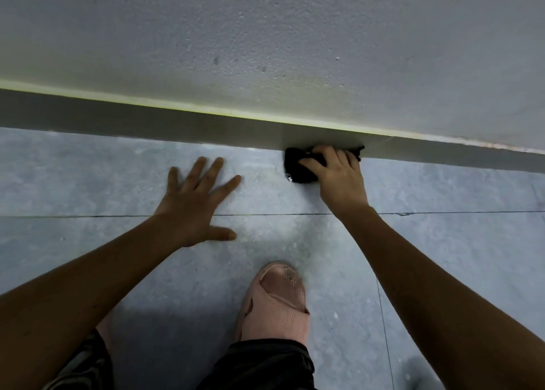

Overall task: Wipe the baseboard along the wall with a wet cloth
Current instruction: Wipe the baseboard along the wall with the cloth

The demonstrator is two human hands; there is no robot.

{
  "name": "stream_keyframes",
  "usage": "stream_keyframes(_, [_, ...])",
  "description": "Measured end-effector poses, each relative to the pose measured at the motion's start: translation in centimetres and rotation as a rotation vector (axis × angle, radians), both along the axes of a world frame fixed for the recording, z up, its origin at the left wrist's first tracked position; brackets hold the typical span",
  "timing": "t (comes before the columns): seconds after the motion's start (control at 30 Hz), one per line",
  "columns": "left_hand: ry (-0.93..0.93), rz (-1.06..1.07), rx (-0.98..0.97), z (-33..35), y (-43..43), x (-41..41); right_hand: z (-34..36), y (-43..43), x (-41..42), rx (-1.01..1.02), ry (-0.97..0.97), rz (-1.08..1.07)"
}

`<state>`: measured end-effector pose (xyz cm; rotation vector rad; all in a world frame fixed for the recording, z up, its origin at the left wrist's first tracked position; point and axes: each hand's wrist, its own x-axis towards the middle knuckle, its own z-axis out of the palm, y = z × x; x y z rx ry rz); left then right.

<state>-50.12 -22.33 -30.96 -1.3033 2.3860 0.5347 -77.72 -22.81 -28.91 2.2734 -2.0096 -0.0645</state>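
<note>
A dark grey baseboard (165, 124) runs along the foot of a rough white wall (265, 36), slanting down to the right. My right hand (339, 174) grips a black cloth (298, 168) and presses it against the baseboard's lower edge where it meets the floor. Part of the cloth sticks out to the left of my fingers and a thin strip shows above them. My left hand (194, 204) lies flat on the floor with fingers spread, well to the left of the cloth and a little short of the baseboard.
The floor (88, 177) is pale grey tile with thin dark joints. My foot in a pink slipper (277, 301) stands between my arms, near the bottom. Black trouser legs show at the lower edge.
</note>
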Motion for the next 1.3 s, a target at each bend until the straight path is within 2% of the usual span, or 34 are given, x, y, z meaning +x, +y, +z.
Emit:
stream_keyframes(0.07, [0.004,0.001,0.003,0.0,0.0,0.0,-0.1,0.7,0.5,-0.017,-0.067,-0.075])
stream_keyframes(0.17, [-0.003,-0.003,-0.001,-0.1,0.0,0.1,0.6,1.3,2.1,-0.034,-0.313,-0.388])
stream_keyframes(0.2, [-0.007,-0.006,-0.004,0.0,0.0,0.0,0.7,1.1,2.6,-0.046,-0.337,-0.503])
stream_keyframes(0.27, [-0.006,-0.005,-0.002,0.2,-0.1,0.0,0.8,0.4,3.5,-0.022,-0.233,-0.585])
stream_keyframes(0.37, [-0.005,-0.004,-0.003,0.3,-0.3,0.0,-0.2,0.2,4.7,0.089,-0.147,-0.494])
stream_keyframes(0.47, [-0.006,-0.004,-0.005,0.3,-0.3,-0.1,-0.6,0.9,4.6,-0.035,-0.2,-0.518])
stream_keyframes(0.53, [-0.001,-0.003,-0.003,0.3,-0.4,-0.1,-0.8,2.0,4.2,-0.076,-0.15,-0.426])
stream_keyframes(0.63, [0.003,-0.004,0.002,0.2,-0.3,0.0,-1.2,2.8,3.3,0.074,-0.128,-0.338])
stream_keyframes(0.7, [0.005,-0.007,-0.003,0.2,-0.3,0.0,-1.1,2.5,2.4,0.14,-0.145,-0.354])
stream_keyframes(0.83, [0.016,0.0,-0.005,0.2,-0.3,0.0,-0.1,1.3,2.1,0.046,-0.224,-0.444])
stream_keyframes(0.9, [0.017,-0.002,-0.009,0.2,-0.2,0.2,0.0,1.0,2.9,0.128,-0.308,-0.482])
stream_keyframes(1.03, [0.013,-0.01,-0.019,0.0,-0.2,0.3,-0.5,1.6,4.7,0.274,-0.258,-0.455])
stream_keyframes(1.17, [0.029,-0.006,-0.029,-0.2,-0.2,0.3,-0.4,2.2,6.0,0.311,-0.222,-0.334])
stream_keyframes(1.23, [0.042,0.001,-0.034,-0.4,-0.1,0.4,-0.5,2.3,5.9,0.32,-0.275,-0.309])
stream_keyframes(1.3, [0.041,0.002,-0.046,-0.5,-0.1,0.5,-0.5,1.9,5.2,0.311,-0.373,-0.37])
